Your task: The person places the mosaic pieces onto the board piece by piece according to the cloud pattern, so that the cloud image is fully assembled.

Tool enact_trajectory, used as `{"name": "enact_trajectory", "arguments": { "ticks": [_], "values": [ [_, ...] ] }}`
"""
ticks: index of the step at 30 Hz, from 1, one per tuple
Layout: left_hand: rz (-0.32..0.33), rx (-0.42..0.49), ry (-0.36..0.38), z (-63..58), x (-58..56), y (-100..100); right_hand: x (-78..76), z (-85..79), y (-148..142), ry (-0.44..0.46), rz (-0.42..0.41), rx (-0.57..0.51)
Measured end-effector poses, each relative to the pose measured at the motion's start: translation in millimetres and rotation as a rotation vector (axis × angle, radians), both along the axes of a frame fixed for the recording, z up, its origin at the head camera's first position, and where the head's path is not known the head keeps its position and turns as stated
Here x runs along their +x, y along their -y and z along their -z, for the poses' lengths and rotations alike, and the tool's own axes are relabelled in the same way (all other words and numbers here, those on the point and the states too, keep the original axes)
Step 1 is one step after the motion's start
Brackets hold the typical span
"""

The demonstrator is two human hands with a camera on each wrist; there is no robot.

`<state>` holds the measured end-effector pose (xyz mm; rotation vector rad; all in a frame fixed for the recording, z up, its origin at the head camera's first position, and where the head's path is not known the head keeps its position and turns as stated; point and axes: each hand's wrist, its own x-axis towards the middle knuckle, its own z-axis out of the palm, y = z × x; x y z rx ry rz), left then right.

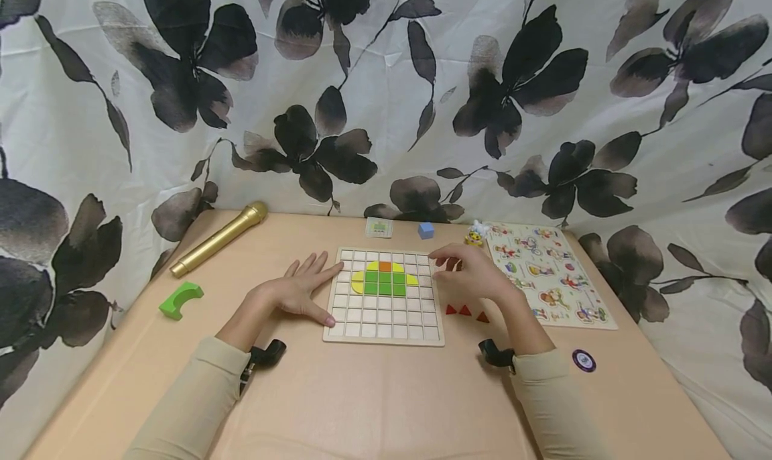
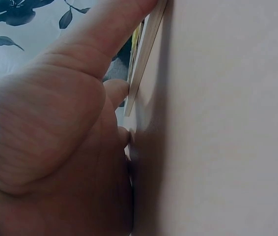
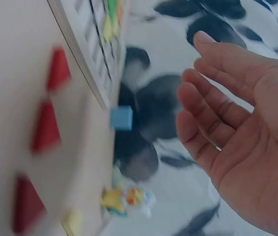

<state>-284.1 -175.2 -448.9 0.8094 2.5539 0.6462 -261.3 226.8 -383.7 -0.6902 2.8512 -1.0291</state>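
A white gridded board [image 1: 384, 330] lies on the table between my hands. Green squares [image 1: 384, 283], an orange square [image 1: 384, 267] and yellow rounded pieces [image 1: 358, 283] form a dome-like shape on it. My left hand [image 1: 295, 289] rests at the board's left edge, fingers spread and thumb near the lower left corner. In the left wrist view its thumb [image 2: 109, 34] meets the board's side. My right hand [image 1: 473, 270] hovers by the board's upper right edge; its fingers [image 3: 208, 108] are loosely bent with nothing between them. Below it on the table lie three red triangles [image 1: 464, 310].
A gold microphone-like tube [image 1: 220, 239] and a green arch block [image 1: 181, 300] lie at left. Behind the board are a small pattern card [image 1: 378, 228], a blue cube [image 1: 425, 231] and a small yellow figure [image 1: 474, 237]. At right lie a picture board [image 1: 545, 272] and a round purple-rimmed chip [image 1: 584, 360].
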Motion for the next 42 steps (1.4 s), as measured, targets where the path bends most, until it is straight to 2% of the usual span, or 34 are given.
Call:
{"name": "enact_trajectory", "arguments": {
  "ticks": [3, 6, 11, 16, 23, 42],
  "values": [
    [0.003, -0.017, 0.013, -5.3, 1.2, -2, -0.1, -5.6, -20, -0.019, 0.012, 0.03],
    [0.003, -0.039, 0.023, -12.2, 3.7, -4, -1.7, -6.7, -39, 0.008, 0.049, 0.102],
    [-0.001, -0.069, 0.01, -12.1, 3.4, -5, -5.9, 1.9, -67, 0.111, 0.1, 0.2],
    [-0.002, -0.075, 0.001, -10.2, 3.2, -4, -6.8, 11.4, -84, 0.186, 0.125, 0.246],
    [-0.008, -0.072, 0.009, -10.0, 2.9, -3, -9.2, 20.7, -86, 0.232, 0.115, 0.276],
    [-0.011, -0.067, 0.009, -11.2, 2.8, -4, -16.2, 37.2, -66, 0.254, 0.101, 0.143]
  ]
}}
